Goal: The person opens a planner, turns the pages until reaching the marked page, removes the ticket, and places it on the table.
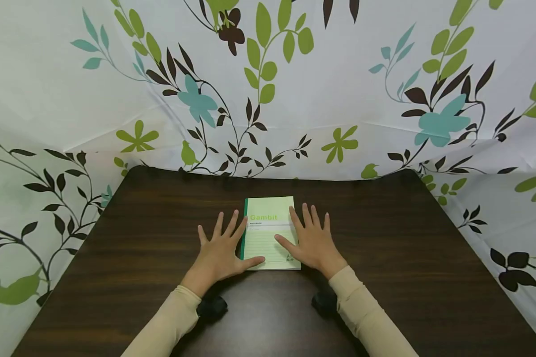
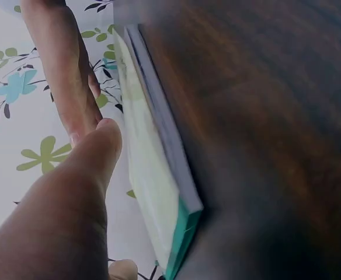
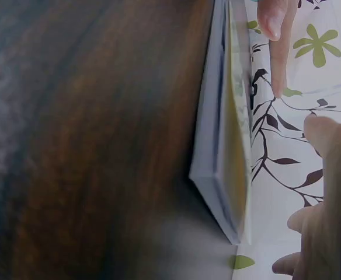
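L hand (image 1: 220,254), R hand (image 1: 314,244) splayed nr rect. paper notebk (image 1: 260,238).

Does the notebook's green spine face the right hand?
No, the green spine runs along the left edge of the notebook, by the left hand.

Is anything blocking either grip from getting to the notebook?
Nothing visible is. The left grip and right grip hover partly over the notebook, and the wrist views show only bare gaps in between.
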The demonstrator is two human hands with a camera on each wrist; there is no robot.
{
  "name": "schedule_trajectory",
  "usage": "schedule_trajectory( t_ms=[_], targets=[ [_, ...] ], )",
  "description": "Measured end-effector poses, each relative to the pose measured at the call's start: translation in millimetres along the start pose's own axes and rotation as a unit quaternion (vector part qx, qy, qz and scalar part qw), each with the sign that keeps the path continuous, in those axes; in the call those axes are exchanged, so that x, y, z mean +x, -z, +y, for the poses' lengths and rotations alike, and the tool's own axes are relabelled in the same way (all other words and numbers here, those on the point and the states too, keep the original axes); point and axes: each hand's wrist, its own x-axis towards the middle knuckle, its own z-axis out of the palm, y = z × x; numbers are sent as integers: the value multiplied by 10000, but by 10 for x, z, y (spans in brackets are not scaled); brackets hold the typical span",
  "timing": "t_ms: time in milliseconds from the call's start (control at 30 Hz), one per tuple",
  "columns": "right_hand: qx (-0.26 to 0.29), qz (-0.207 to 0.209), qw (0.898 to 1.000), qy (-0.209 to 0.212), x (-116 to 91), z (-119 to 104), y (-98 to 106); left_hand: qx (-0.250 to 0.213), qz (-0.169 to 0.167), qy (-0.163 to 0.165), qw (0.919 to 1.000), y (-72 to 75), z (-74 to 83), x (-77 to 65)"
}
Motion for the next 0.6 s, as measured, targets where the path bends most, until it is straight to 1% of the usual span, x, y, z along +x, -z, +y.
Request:
schedule_trajectory(
  t_ms=[100,167,367,467,600],
  targets=[
    [79,-70,9999,-57,-9,10,-36,-77,-29,-39,10000,-44,-3,6],
    [101,-129,9998,-111,-13,14,-48,-142,-20,-127,9998,-67,-4,6],
    [119,-233,9994,-245,-1,33,-91,-398,79,-630,9972,-123,-24,22],
    [239,-292,9989,-295,7,47,-111,-539,-35,-746,9957,-145,-40,34],
    [482,-406,9974,-341,-2,68,-130,-718,-231,-799,9939,-181,-79,44]
  ],
)
